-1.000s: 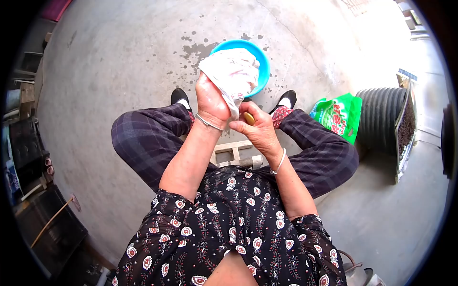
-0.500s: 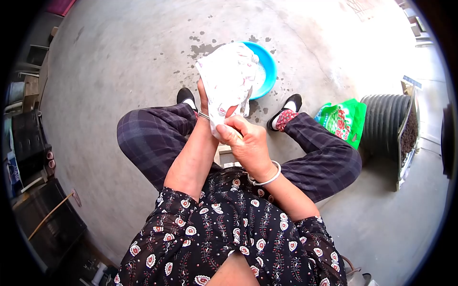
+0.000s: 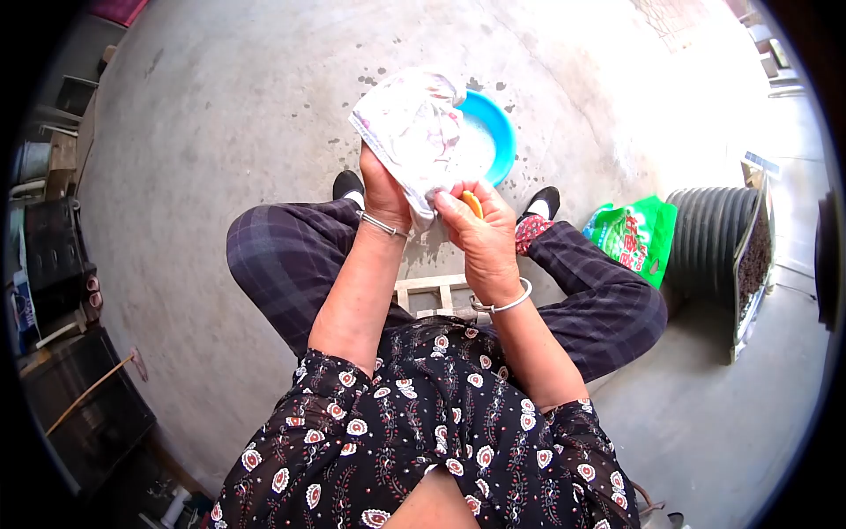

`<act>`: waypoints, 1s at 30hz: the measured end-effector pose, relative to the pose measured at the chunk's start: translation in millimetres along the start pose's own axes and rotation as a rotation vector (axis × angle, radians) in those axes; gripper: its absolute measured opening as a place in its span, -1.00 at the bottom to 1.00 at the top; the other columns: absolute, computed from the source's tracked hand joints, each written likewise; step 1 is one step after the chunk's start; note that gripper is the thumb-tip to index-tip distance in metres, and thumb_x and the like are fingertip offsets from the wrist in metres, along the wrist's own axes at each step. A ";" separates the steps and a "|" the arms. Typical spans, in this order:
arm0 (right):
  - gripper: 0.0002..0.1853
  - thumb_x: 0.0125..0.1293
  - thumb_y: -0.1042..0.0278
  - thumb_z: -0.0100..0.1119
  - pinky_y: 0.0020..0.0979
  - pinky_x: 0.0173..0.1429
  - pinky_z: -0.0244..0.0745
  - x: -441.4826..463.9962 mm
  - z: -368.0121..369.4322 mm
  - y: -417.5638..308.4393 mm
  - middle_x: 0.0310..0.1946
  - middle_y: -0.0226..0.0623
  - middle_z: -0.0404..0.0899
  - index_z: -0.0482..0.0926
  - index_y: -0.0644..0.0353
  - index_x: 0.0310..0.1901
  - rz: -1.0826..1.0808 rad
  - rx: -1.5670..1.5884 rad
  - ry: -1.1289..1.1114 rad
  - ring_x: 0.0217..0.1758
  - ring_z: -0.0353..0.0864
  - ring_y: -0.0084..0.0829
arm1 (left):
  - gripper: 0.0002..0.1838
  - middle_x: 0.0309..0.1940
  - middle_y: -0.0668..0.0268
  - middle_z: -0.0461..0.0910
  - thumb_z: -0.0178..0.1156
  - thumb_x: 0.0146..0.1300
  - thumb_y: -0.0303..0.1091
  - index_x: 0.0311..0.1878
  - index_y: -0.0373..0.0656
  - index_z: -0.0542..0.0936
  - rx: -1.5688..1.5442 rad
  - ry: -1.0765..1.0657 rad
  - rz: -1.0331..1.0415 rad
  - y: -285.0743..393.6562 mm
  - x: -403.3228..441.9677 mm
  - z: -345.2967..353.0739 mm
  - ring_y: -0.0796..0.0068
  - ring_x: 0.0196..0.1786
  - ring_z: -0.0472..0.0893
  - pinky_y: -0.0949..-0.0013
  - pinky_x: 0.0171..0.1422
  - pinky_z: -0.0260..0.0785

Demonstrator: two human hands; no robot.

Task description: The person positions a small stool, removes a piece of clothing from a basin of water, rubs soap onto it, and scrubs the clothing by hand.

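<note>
A white cloth (image 3: 410, 115) with faint pinkish marks hangs bunched over the near-left part of a blue basin (image 3: 504, 141); the basin holds whitish, sudsy water. My left hand (image 3: 383, 189) is closed on the cloth's lower left edge, its fingers partly hidden under the fabric. Close beside it, my right hand (image 3: 485, 236) is closed, thumb and fingertips at the cloth's lower corner. A small orange-yellow piece (image 3: 473, 204) sticks out between its fingers; its kind cannot be made out.
A pale slatted wooden frame (image 3: 432, 284) lies between my legs. To the right stand a green packet (image 3: 639, 236) and a black ribbed tub on its side (image 3: 716, 231), with dark soil showing. Wet spots mark the concrete floor (image 3: 220, 132). Dark furniture lines the left.
My hands have moved apart slightly, the right one up and rightward. The cloth's lower end has risen with them. More of the orange-yellow piece and the wooden frame shows.
</note>
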State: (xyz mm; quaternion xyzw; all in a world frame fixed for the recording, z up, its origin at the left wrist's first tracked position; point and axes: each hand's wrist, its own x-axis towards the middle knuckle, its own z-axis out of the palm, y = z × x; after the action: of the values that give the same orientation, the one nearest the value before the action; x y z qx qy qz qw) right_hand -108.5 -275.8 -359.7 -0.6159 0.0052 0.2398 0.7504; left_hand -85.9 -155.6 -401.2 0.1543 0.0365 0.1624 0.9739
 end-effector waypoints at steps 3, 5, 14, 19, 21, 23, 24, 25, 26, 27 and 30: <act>-0.90 0.25 0.40 0.13 -0.78 -0.47 0.09 15.0 -13.3 4.1 -0.52 -0.61 0.38 0.39 0.11 -0.29 -0.273 -0.179 0.005 -0.53 0.21 -0.83 | -0.45 0.13 0.04 0.37 -0.24 0.31 -0.08 0.19 -0.31 0.28 -0.196 -0.051 0.024 2.5 4.9 0.8 0.09 0.14 0.41 0.10 0.25 0.26; -0.91 0.28 0.38 0.09 -0.76 -0.48 0.10 25.2 -21.4 0.4 -0.53 -0.60 0.38 0.39 0.11 -0.29 -0.350 -0.315 0.037 -0.54 0.21 -0.81 | -0.45 0.15 0.04 0.35 -0.24 0.31 -0.07 0.19 -0.32 0.28 -0.259 -0.082 0.004 5.7 6.4 8.7 0.09 0.18 0.38 0.08 0.28 0.20; -0.87 0.28 0.34 0.05 -0.66 -0.67 0.13 33.9 -41.5 -25.6 -0.56 -0.44 0.39 0.33 0.16 -0.29 -0.040 0.155 0.019 -0.64 0.31 -0.69 | -0.42 0.20 0.03 0.30 -0.22 0.30 -0.06 0.23 -0.32 0.24 -0.363 -0.170 -0.039 14.7 7.8 6.0 0.07 0.25 0.29 0.02 0.34 0.07; -0.85 0.27 0.33 0.07 -0.65 -0.68 0.13 31.3 -41.6 -31.8 -0.55 -0.41 0.39 0.33 0.17 -0.29 0.002 0.252 -0.032 -0.63 0.33 -0.66 | -0.44 0.09 0.05 0.39 -0.22 0.30 -0.04 0.16 -0.31 0.30 -0.199 -0.115 -0.041 14.6 9.6 6.0 0.11 0.16 0.38 0.06 0.26 0.20; -0.85 0.27 0.33 0.08 -0.65 -0.68 0.13 34.0 -39.5 -33.8 -0.55 -0.41 0.39 0.33 0.17 -0.30 -0.003 0.256 -0.035 -0.63 0.32 -0.66 | -0.46 0.02 0.08 0.44 -0.22 0.30 -0.03 0.12 -0.31 0.34 -0.145 -0.060 -0.026 6.9 12.6 1.5 0.14 0.11 0.42 0.10 0.21 0.26; -0.85 0.27 0.34 0.08 -0.65 -0.68 0.13 37.4 -35.3 -37.9 -0.54 -0.41 0.39 0.34 0.17 -0.30 -0.008 0.280 -0.053 -0.63 0.31 -0.66 | -0.47 -0.01 0.10 0.46 -0.22 0.30 -0.04 0.11 -0.31 0.35 -0.126 -0.022 -0.034 -5.9 14.9 -10.6 0.16 0.11 0.43 0.14 0.20 0.27; -0.86 0.27 0.34 0.08 -0.65 -0.68 0.13 39.9 -31.3 -42.1 -0.54 -0.41 0.39 0.34 0.16 -0.30 -0.011 0.301 -0.070 -0.63 0.31 -0.67 | -0.45 0.07 0.14 0.43 -0.22 0.30 -0.01 0.13 -0.29 0.35 -0.069 -0.088 -0.056 -11.3 17.7 -23.9 0.18 0.14 0.41 0.09 0.25 0.23; -0.86 0.27 0.34 0.08 -0.65 -0.68 0.13 40.8 -27.3 -46.6 -0.54 -0.41 0.39 0.34 0.16 -0.31 -0.013 0.323 -0.083 -0.63 0.31 -0.67 | -0.45 0.06 0.15 0.43 -0.21 0.31 -0.01 0.13 -0.28 0.35 -0.017 -0.040 -0.031 -15.5 15.8 -25.2 0.20 0.13 0.42 0.12 0.24 0.24; -0.87 0.26 0.35 0.09 -0.67 -0.67 0.14 40.8 -21.0 -52.8 -0.55 -0.42 0.41 0.36 0.16 -0.32 -0.012 0.335 -0.114 -0.62 0.33 -0.68 | -0.46 0.06 0.16 0.44 -0.21 0.31 -0.01 0.14 -0.27 0.35 0.034 0.004 -0.007 -21.5 14.6 -24.7 0.22 0.12 0.43 0.14 0.23 0.25; -0.87 0.25 0.35 0.09 -0.68 -0.66 0.15 38.0 -10.8 -58.9 -0.56 -0.43 0.41 0.37 0.17 -0.32 -0.015 0.257 -0.123 -0.60 0.34 -0.70 | -0.46 0.06 0.17 0.44 -0.21 0.31 -0.01 0.14 -0.26 0.35 0.084 0.045 0.019 -26.3 14.8 -24.1 0.24 0.11 0.44 0.16 0.22 0.26; -0.88 0.23 0.35 0.14 -0.67 -0.61 0.22 38.1 28.8 -39.8 -0.57 -0.48 0.45 0.44 0.18 -0.33 -0.203 -0.160 -0.165 -0.60 0.38 -0.72 | -0.49 0.04 0.24 0.44 -0.22 0.35 0.00 0.14 -0.21 0.34 0.106 -0.002 -0.067 -36.1 9.1 -37.6 0.35 0.11 0.43 0.26 0.22 0.27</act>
State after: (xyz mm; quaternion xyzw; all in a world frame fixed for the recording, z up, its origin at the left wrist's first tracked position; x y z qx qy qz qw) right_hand -68.5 -240.7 -327.6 -0.6491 -0.1378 0.2124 0.7173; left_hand -70.8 -174.2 -448.3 0.2044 0.0491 0.1274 0.9693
